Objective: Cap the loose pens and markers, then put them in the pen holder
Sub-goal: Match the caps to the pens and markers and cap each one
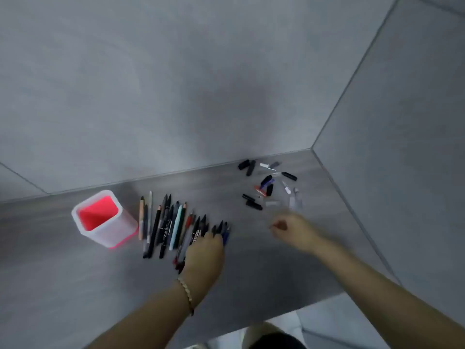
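Observation:
A white pen holder (pixel 110 233) with a pink inside stands upright at the left of the grey table. Right of it lies a row of several uncapped pens and markers (pixel 163 222), tips pointing away from me. My left hand (pixel 205 250) lies over the right end of the row, its fingers curled down round a dark pen (pixel 221 229) beside a blue one. Several loose caps (pixel 266 183), black, blue, red and clear, are scattered at the back right. My right hand (pixel 289 229) hovers just in front of the caps with curled fingers; motion blur hides what it holds.
The grey table (pixel 251 273) meets grey walls at the back and right, forming a corner behind the caps. The table's near edge runs at the lower right, with floor and my clothing below it.

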